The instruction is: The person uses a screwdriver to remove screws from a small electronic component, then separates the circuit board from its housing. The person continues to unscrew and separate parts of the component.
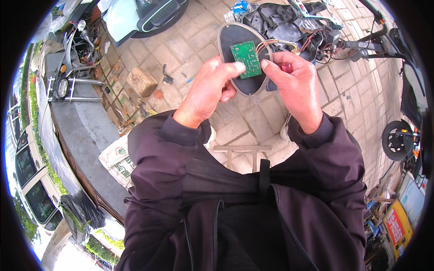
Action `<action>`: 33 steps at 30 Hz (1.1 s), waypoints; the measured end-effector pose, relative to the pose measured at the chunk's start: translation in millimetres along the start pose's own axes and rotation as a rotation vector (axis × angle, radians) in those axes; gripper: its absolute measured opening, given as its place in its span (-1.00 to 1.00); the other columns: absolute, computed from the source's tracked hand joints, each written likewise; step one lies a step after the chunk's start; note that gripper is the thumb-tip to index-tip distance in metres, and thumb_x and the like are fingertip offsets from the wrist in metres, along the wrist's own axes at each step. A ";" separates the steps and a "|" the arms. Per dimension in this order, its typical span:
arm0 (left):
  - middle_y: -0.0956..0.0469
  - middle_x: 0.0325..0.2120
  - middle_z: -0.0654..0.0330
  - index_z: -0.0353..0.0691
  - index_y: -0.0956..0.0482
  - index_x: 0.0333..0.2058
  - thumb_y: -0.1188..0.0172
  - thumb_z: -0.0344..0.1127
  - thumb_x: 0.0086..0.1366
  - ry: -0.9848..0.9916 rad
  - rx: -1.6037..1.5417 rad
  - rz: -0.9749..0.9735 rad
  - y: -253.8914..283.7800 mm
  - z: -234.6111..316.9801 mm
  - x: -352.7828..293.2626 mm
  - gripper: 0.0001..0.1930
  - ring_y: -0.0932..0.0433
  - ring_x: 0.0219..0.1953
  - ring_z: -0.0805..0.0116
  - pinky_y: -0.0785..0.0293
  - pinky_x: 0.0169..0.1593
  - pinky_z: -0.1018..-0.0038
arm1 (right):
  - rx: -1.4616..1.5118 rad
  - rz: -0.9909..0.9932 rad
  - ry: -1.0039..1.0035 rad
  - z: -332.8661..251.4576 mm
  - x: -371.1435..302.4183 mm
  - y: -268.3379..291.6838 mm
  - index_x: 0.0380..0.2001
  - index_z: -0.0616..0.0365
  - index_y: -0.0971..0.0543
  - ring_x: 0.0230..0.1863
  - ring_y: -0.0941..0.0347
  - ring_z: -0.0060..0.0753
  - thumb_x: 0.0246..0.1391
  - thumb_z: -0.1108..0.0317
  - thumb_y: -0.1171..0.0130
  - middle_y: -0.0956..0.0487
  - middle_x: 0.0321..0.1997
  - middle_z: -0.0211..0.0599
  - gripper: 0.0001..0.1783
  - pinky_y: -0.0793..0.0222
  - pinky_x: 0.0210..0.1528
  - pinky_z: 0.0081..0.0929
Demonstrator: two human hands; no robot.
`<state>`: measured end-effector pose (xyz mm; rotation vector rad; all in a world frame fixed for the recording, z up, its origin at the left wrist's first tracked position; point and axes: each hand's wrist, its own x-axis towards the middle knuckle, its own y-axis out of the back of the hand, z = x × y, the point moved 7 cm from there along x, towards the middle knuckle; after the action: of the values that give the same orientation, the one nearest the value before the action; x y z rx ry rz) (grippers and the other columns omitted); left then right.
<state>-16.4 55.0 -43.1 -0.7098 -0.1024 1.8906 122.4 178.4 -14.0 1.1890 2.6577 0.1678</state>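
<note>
Head view: the left hand (203, 92) grips with its thumb on the lower left edge of the circuit board (247, 55) and its fingers at the oval shell (232, 34). The right hand (300, 86) pinches the shell's right rim, thumb near the board's edge, its curled fingers also keeping a red piece (286, 67), mostly hidden. To handle this well, I'd steady the shell by its rim, press the board only at its edges, and leave slack in the wires (273, 42) so no joint is strained. The green board lies over the dark shell, upper centre of the frame, between the two thumbs; its wires leave toward the upper right. Beyond are black plastic parts (275, 22) at upper right and a wooden block (142, 82) at upper left.
</note>
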 end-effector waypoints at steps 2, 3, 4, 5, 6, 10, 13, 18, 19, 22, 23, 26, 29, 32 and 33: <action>-0.61 -0.29 0.24 -0.28 -0.54 -0.03 -0.10 -0.19 0.52 -0.025 0.004 0.046 6.0 -0.6 2.3 -0.73 -0.34 -0.54 0.58 -0.16 -0.54 0.56 | -0.025 -0.003 -0.010 -0.1 0.0 0.6 -0.25 0.34 -0.73 -0.51 -0.24 -0.84 0.28 0.36 -0.40 -0.49 -0.55 -0.67 -0.80 -0.14 -0.50 -0.63; -0.61 -0.30 0.22 -0.28 -0.54 -0.04 -0.07 -0.19 0.52 -0.045 0.030 0.071 8.6 -0.3 3.0 -0.73 -0.35 -0.55 0.57 -0.16 -0.54 0.56 | -0.039 -0.005 -0.012 0.1 0.1 0.6 -0.25 0.34 -0.73 -0.51 -0.24 -0.84 0.28 0.36 -0.40 -0.49 -0.55 -0.67 -0.80 -0.14 -0.50 -0.63; -0.61 -0.31 0.21 -0.28 -0.54 -0.05 -0.04 -0.19 0.53 -0.048 0.069 0.115 12.2 -0.7 3.1 -0.73 -0.35 -0.56 0.55 -0.17 -0.54 0.55 | -0.021 -0.009 -0.005 -0.3 0.3 0.3 -0.26 0.34 -0.73 -0.51 -0.24 -0.84 0.27 0.36 -0.40 -0.49 -0.55 -0.66 -0.79 -0.14 -0.50 -0.63; -0.60 -0.32 0.22 -0.29 -0.54 -0.05 -0.03 -0.21 0.53 -0.083 0.051 0.093 10.8 1.1 3.2 -0.73 -0.35 -0.57 0.55 -0.18 -0.55 0.55 | -0.004 -0.013 0.003 -0.3 0.8 -0.3 -0.26 0.35 -0.73 -0.51 -0.25 -0.84 0.27 0.35 -0.40 -0.49 -0.55 -0.66 -0.79 -0.15 -0.50 -0.63; -0.59 -0.34 0.23 -0.30 -0.54 -0.04 -0.02 -0.23 0.53 -0.100 0.047 0.090 10.4 2.3 3.2 -0.74 -0.35 -0.58 0.56 -0.18 -0.55 0.56 | 0.007 -0.015 0.006 0.0 1.0 -0.8 -0.26 0.35 -0.73 -0.51 -0.25 -0.84 0.27 0.35 -0.40 -0.50 -0.55 -0.65 -0.79 -0.15 -0.49 -0.62; -0.57 -0.38 0.27 -0.32 -0.55 -0.05 -0.02 -0.30 0.52 -0.097 0.130 0.173 10.3 4.4 2.2 -0.77 -0.32 -0.63 0.60 -0.18 -0.58 0.59 | -0.024 -0.008 0.003 2.5 0.8 -1.1 -0.26 0.35 -0.73 -0.51 -0.26 -0.83 0.27 0.34 -0.40 -0.51 -0.55 -0.63 -0.78 -0.17 -0.49 -0.62; -0.58 -0.38 0.30 -0.33 -0.57 -0.07 -0.03 -0.35 0.52 -0.096 0.160 0.211 9.5 6.9 1.7 -0.80 -0.29 -0.66 0.64 -0.17 -0.59 0.61 | -0.048 -0.008 -0.008 4.4 1.4 -2.0 -0.28 0.35 -0.73 -0.52 -0.28 -0.81 0.26 0.34 -0.40 -0.52 -0.56 -0.60 -0.78 -0.19 -0.49 -0.61; -0.44 -0.55 0.40 -0.31 -0.53 -0.26 -0.12 -0.36 0.46 -0.111 0.152 0.213 9.8 9.1 0.4 -0.86 -0.32 -0.60 0.66 -0.19 -0.55 0.57 | -0.096 -0.004 -0.004 4.5 3.3 -0.8 -0.32 0.36 -0.72 -0.53 -0.30 -0.78 0.24 0.32 -0.41 -0.52 -0.58 -0.56 -0.76 -0.21 -0.49 -0.58; -0.43 -0.55 0.41 -0.31 -0.52 -0.28 -0.12 -0.36 0.46 -0.116 0.173 0.214 10.6 9.4 0.9 -0.86 -0.32 -0.60 0.66 -0.19 -0.55 0.56 | -0.087 -0.014 -0.023 6.0 3.7 -1.5 -0.32 0.36 -0.72 -0.53 -0.29 -0.78 0.24 0.32 -0.41 -0.52 -0.59 -0.56 -0.75 -0.21 -0.49 -0.57; -0.41 -0.56 0.42 -0.29 -0.49 -0.33 -0.14 -0.35 0.45 -0.096 0.223 0.225 14.6 6.7 2.2 -0.84 -0.31 -0.59 0.67 -0.19 -0.54 0.55 | -0.079 -0.030 -0.069 9.9 4.2 -2.7 -0.32 0.36 -0.72 -0.53 -0.28 -0.78 0.23 0.30 -0.41 -0.51 -0.59 -0.56 -0.74 -0.20 -0.49 -0.56; -0.45 -0.54 0.40 -0.30 -0.52 -0.29 -0.12 -0.34 0.47 -0.100 0.219 0.218 15.0 5.7 2.6 -0.84 -0.31 -0.62 0.66 -0.18 -0.56 0.57 | -0.084 -0.034 -0.074 10.6 4.1 -2.9 -0.32 0.36 -0.72 -0.53 -0.27 -0.78 0.24 0.30 -0.41 -0.50 -0.59 -0.57 -0.74 -0.20 -0.49 -0.55; -0.52 -0.48 0.37 -0.33 -0.59 -0.20 -0.10 -0.32 0.50 -0.103 0.224 0.214 17.0 2.5 3.8 -0.81 -0.30 -0.67 0.65 -0.16 -0.60 0.61 | -0.078 -0.038 -0.078 11.9 3.3 -3.2 -0.32 0.35 -0.72 -0.53 -0.26 -0.79 0.24 0.31 -0.40 -0.49 -0.59 -0.59 -0.75 -0.18 -0.50 -0.55; -0.54 -0.47 0.36 -0.32 -0.60 -0.18 -0.10 -0.32 0.49 -0.100 0.237 0.213 19.2 0.9 5.0 -0.81 -0.30 -0.67 0.65 -0.17 -0.60 0.61 | -0.053 -0.045 -0.085 13.9 3.6 -4.2 -0.32 0.34 -0.72 -0.53 -0.25 -0.80 0.25 0.30 -0.40 -0.48 -0.59 -0.62 -0.75 -0.17 -0.50 -0.56; -0.55 -0.46 0.35 -0.32 -0.61 -0.17 -0.10 -0.32 0.49 -0.111 0.246 0.209 19.3 1.7 6.0 -0.81 -0.30 -0.66 0.65 -0.17 -0.60 0.61 | -0.028 -0.047 -0.084 15.7 4.5 -5.7 -0.33 0.34 -0.72 -0.53 -0.24 -0.80 0.26 0.30 -0.40 -0.48 -0.59 -0.64 -0.74 -0.16 -0.50 -0.56; -0.55 -0.46 0.35 -0.32 -0.62 -0.16 -0.10 -0.32 0.49 -0.114 0.250 0.210 19.2 2.3 5.9 -0.81 -0.30 -0.66 0.65 -0.17 -0.60 0.61 | -0.028 -0.046 -0.093 16.8 4.5 -5.9 -0.33 0.34 -0.72 -0.54 -0.24 -0.80 0.26 0.29 -0.41 -0.47 -0.59 -0.65 -0.74 -0.16 -0.50 -0.56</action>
<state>-34.8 52.4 -51.2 -0.4563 0.1400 2.0986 119.5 178.0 -32.2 1.0994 2.5910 0.1382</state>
